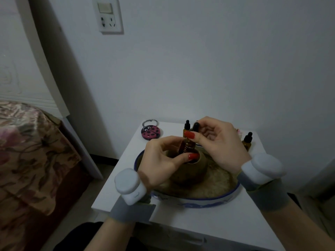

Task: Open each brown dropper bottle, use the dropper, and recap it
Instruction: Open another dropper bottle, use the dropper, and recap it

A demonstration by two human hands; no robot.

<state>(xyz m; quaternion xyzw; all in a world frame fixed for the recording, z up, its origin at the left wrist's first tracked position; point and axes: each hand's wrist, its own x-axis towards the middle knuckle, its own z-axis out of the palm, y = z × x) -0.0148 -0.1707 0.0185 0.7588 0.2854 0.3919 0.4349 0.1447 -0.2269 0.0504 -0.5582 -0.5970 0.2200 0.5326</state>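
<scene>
My left hand (163, 158) grips a brown dropper bottle (186, 146) and holds it above the mouth of a brown clay pot (190, 174). My right hand (217, 140) pinches the black dropper cap (195, 126) at the top of that bottle. A second brown dropper bottle (187, 128) stands capped just behind, partly hidden by my fingers. A third one (247, 141) stands capped at the right, behind my right wrist.
The pot sits in a blue-and-white basin (199, 201) on a small white table (208, 223). A ladybird-shaped tin (150, 132) with a beaded ring lies at the table's back left. A bed with a floral cover (27, 151) is at the left, a wall behind.
</scene>
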